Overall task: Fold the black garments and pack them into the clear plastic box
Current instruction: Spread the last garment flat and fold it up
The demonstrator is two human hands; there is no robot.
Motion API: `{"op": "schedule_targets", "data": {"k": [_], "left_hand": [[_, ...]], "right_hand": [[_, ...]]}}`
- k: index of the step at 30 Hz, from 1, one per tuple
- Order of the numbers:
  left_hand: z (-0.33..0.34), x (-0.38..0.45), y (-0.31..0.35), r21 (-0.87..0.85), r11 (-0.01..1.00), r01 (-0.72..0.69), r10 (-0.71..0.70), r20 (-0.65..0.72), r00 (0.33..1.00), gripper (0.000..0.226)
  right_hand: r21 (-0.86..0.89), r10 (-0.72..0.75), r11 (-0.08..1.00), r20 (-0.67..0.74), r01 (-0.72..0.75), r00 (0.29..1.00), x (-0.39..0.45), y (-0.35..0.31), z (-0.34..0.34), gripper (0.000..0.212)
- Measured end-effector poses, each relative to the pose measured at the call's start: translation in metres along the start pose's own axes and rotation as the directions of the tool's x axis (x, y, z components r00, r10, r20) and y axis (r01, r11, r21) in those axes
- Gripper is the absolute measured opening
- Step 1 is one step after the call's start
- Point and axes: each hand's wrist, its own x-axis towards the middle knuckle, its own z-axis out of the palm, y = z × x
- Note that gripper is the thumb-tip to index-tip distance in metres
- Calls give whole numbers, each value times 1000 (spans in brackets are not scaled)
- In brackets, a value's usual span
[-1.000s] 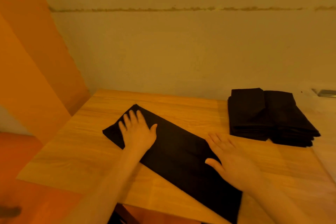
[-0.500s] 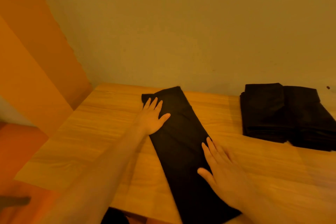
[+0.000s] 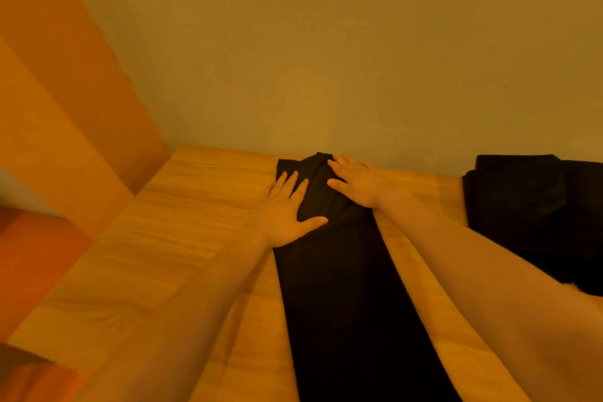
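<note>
Since a second ago the long black garment (image 3: pixel 342 271) has swung from slanting to lengthwise, and both hands have slid to its far end. It runs back beneath the spread fingers, on the wooden table (image 3: pixel 182 238). Left hand (image 3: pixel 288 214) lies flat, fingers wide; right hand (image 3: pixel 359 183) seems flat too, though blurred. Right of the fingers sits a folded black stack (image 3: pixel 528 206).

No readable text, label or number anywhere.
</note>
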Motion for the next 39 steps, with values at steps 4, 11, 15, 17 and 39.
{"op": "schedule_targets", "data": {"k": [4, 11, 15, 17, 39], "left_hand": [[-9, 9, -3, -30, 998, 55, -55, 17, 998, 87], [6, -90, 51, -91, 992, 89, -98, -94, 991, 67], [18, -106, 55, -29, 996, 85, -83, 67, 994, 67], [14, -118, 58, -3, 998, 56, -56, 22, 998, 67], [76, -270, 49, -58, 931, -360, 298, -449, 842, 45]], "right_hand": [[-44, 66, 997, -8, -66, 998, 10, 11, -4, 62], [15, 16, 1000, -159, -14, 987, -76, -2, 24, 55], [-9, 138, 990, -68, -139, 988, -122, 16, 38, 55], [77, 139, 988, -104, -132, 985, -149, 13, 34, 55], [81, -169, 983, 62, 164, 984, -320, -45, 86, 106]]}}
